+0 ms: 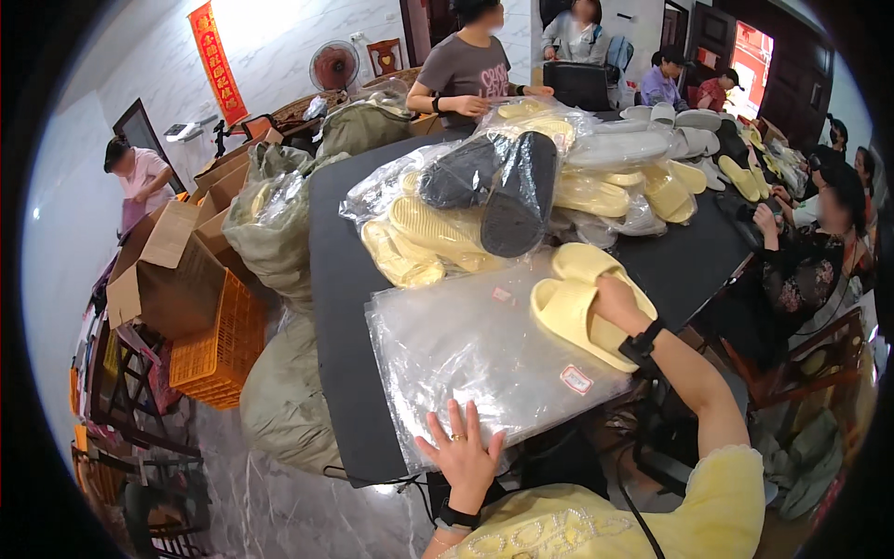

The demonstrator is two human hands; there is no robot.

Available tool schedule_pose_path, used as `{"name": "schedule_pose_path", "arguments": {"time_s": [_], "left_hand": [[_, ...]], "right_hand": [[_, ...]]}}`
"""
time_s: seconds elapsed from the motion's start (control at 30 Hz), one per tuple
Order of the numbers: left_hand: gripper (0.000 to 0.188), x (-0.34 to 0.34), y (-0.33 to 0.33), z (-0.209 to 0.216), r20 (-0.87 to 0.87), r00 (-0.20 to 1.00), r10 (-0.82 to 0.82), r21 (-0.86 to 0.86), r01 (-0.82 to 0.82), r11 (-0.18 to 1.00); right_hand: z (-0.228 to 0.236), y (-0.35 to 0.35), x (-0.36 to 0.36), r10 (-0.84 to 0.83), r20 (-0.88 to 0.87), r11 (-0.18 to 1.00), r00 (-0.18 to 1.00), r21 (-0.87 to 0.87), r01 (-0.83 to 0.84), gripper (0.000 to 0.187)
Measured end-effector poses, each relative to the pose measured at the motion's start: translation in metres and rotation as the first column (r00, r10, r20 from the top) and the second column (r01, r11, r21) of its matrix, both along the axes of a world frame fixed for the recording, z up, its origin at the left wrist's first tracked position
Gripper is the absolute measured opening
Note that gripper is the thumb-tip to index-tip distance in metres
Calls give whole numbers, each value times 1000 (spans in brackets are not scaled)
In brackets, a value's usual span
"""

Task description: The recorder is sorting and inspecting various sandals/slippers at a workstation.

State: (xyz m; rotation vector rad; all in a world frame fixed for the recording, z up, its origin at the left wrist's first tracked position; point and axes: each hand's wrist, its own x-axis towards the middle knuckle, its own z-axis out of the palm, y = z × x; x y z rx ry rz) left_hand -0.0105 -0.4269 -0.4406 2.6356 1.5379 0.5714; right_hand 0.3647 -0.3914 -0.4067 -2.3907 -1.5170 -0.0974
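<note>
a pair of pale yellow slippers (563, 312) sits at the upper right of a flat stack of clear plastic bags (447, 345), toes pointing away from the person and the two shoes side by side. the right hand (618, 306) reaches into the pair from the right; its fingertips are hidden there, so i cannot tell whether its grip is closed on them. the left hand (468, 458) lies palm down on the near edge of the bags, its grip relaxed, fingers spread and holding nothing. there is a ring on one of its fingers, and a dark band (641, 343) on the right wrist. a small white label with a red border (576, 379) shows on the bags, just below the slippers.

the bags rest on a dark tabletop (340, 279). just beyond them is a heap of bagged footwear: yellow slippers in clear wrap (433, 233), with a black pair (520, 200) leaning on top and pale grey ones (615, 149) behind.

to the left of the tabletop are a bulging green sack (270, 228), an open cardboard box (177, 270) and an orange plastic crate (219, 345). across the tabletop stands a person in a grey t-shirt (466, 70); at the right sits another in a dark floral top (805, 270). a fan (333, 67) stands near the back wall.
</note>
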Motion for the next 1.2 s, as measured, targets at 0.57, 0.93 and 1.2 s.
{"name": "schedule_pose_path", "arguments": {"time_s": [0.57, 0.93, 1.2], "left_hand": [[73, 0, -3, 11, -19, 999, -28, -9, 28, 1000], [73, 2, -2, 7, -29, 999, -33, 3, 33, 999], [76, 3, -1, 3, -14, 999, -36, 120, 37, 992]], "right_hand": [[22, -60, 151, -568, 404, 819, 717, 190, 541, 16], [93, 89, 3, 131, 687, 925, 715, 176, -338, 64], [81, 155, 7, 140, 815, 876, 562, 163, -455, 48]]}}
